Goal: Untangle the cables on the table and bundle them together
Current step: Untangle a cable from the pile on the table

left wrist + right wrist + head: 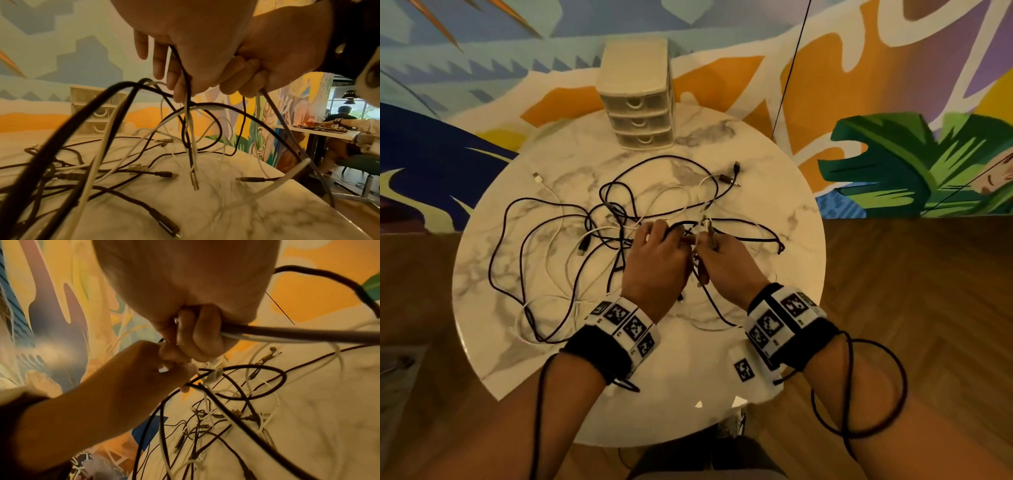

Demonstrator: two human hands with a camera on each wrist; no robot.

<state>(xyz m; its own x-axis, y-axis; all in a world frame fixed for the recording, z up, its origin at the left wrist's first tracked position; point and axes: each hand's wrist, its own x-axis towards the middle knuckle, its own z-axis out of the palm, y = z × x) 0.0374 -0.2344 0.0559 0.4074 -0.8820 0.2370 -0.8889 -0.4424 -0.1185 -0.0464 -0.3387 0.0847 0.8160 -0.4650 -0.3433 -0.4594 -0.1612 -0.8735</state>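
Several black and white cables (571,233) lie tangled across the round marble table (688,383). Both hands meet above the middle of the tangle. My left hand (659,245) pinches a black and a white strand (188,123); their plug ends (194,180) dangle just above the tabletop. My right hand (717,255) is a fist around a grey cable (287,335) and a white one beside it, and those run off to the right. In the right wrist view the left hand (148,369) touches the right hand (197,334) at the knuckles. Loose plugs lie scattered on the marble.
A small white three-drawer unit (637,99) stands at the table's far edge. A thin black cord (789,68) hangs behind the table against the painted wall. A white marker block (751,368) sits near the front edge. Another person (341,113) sits at a distant table.
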